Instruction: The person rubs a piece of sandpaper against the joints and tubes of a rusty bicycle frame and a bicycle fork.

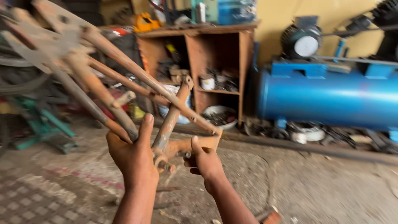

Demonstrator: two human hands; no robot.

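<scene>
Rust-brown bare metal bicycle frame (124, 79) hangs above the concrete floor (315, 186), gripped at its low junction. Left hand (132, 155) wraps one tube; right hand (205, 159) clamps the flat end. A firm two-handed hold should steady it, well clear of the blue compressor tank (327, 97) and wooden shelf (244, 62).

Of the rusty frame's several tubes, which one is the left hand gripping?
The left hand grips the leftmost lower tube of the frame, thumb up alongside it. The short middle tube stands free, and the right hand holds the flat end bracket.
</scene>
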